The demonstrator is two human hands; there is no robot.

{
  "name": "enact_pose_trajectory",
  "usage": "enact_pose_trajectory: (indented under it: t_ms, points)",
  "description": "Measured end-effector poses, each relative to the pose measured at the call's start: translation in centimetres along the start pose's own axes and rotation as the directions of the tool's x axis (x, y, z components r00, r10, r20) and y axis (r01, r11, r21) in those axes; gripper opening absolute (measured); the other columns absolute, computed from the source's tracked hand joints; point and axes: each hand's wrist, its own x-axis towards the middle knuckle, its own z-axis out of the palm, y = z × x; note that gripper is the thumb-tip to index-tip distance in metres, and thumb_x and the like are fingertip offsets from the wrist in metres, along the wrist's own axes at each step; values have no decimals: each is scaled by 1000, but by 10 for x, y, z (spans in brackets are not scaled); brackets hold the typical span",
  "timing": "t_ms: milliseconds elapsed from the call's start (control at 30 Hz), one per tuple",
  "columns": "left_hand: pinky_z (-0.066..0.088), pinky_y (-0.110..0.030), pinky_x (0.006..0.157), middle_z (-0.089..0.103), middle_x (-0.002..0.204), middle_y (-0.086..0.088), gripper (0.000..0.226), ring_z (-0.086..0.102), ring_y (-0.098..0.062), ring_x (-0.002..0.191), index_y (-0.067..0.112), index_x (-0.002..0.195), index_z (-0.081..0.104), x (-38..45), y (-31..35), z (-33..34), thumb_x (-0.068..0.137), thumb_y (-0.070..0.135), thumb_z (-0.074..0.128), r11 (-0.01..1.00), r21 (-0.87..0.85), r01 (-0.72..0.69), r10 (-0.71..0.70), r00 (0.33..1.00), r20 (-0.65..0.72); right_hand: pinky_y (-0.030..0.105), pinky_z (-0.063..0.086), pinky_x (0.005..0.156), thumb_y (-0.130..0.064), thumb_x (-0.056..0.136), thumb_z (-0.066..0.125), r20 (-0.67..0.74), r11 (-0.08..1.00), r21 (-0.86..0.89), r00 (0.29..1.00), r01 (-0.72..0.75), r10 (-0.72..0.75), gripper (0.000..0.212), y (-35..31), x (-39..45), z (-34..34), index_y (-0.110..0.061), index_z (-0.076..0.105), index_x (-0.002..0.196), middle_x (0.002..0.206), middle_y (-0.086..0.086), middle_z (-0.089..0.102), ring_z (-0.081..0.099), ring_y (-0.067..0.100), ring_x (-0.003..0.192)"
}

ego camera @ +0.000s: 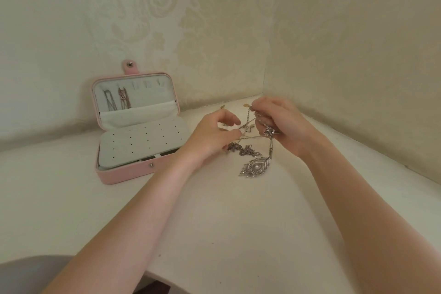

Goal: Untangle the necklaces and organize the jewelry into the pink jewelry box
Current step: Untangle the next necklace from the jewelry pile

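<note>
both hands, left (210,136) and right (278,122), pinch tangled necklaces (253,136) held over the white surface (214,210), right of the open pink box (133,126); untangling underway, next likely easing one chain free

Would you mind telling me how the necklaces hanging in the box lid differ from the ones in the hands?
The lid necklaces hang straight and apart inside the open pink box; the held chains cross in a tangle between the left hand and right hand. The lid necklaces are stowed; the held chains hang above the table, and a feather pendant dangles from them. Both are thin metal chains.
</note>
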Motion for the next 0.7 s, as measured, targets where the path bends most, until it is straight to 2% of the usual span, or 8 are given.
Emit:
enact_pose_trajectory:
  t_ms: [67,167,233,333,433,500,600,700]
  points:
    - [45,-16,61,57,94,7,23,54,-1,64,23,85,58,-1,3,0,81,0,58,998,-18,-68,68,998,6,17,30,40,-11,93,51,19,999,-31,1000,25,-25,19,-2,0,1,-11,52,74,40,-8,32,31,9,39]
    - [41,-9,63,59,85,13,22,52,8,64,24,84,60,-2,10,-1,83,2,55,994,-55,-89,91,996,22,17,29,40,-13,94,52,36,995,-85,998,55,-52,13,-3,-1,1,-11,54,80,39,-7,34,34,10,37]
    - [41,-15,69,59,75,16,18,52,5,64,24,79,62,-2,11,-1,83,7,57,994,-82,-77,78,997,13,17,30,40,-13,94,52,46,994,-89,997,68,-64,10,-4,-2,0,-10,54,85,39,-6,34,34,12,38]
    - [45,-17,65,59,62,16,9,52,-2,62,18,77,67,-3,12,2,85,17,63,991,-124,-60,68,996,63,19,30,42,-13,93,54,57,990,-119,996,80,-74,8,-5,-2,1,-10,56,86,43,-4,38,35,10,39]
    - [48,-15,64,68,80,-1,10,59,-6,68,12,84,69,-4,10,4,84,22,66,991,-124,-39,52,993,107,17,34,46,-13,91,57,59,963,-242,993,116,-105,12,-3,-2,2,-13,58,79,54,4,42,37,7,42]
    - [48,-15,65,71,84,-5,8,63,-5,68,11,83,69,-3,7,4,85,18,66,990,-141,-16,33,993,118,15,37,46,-12,90,59,63,951,-283,992,120,-106,13,-2,-2,3,-14,59,77,52,4,45,39,6,41]
    - [49,-15,63,69,76,2,8,64,-5,66,9,83,69,-2,7,5,86,14,63,982,-188,28,-4,992,122,17,38,49,-10,89,60,86,971,-214,992,108,-91,10,-3,-3,1,-13,60,80,47,-2,45,41,8,43]
    - [49,-18,63,64,69,3,9,63,-7,64,9,79,65,0,8,3,86,11,60,958,-274,85,-59,993,102,22,38,57,-7,87,61,132,998,-28,990,61,-57,6,-3,-2,-3,-13,61,86,60,1,47,45,9,50]
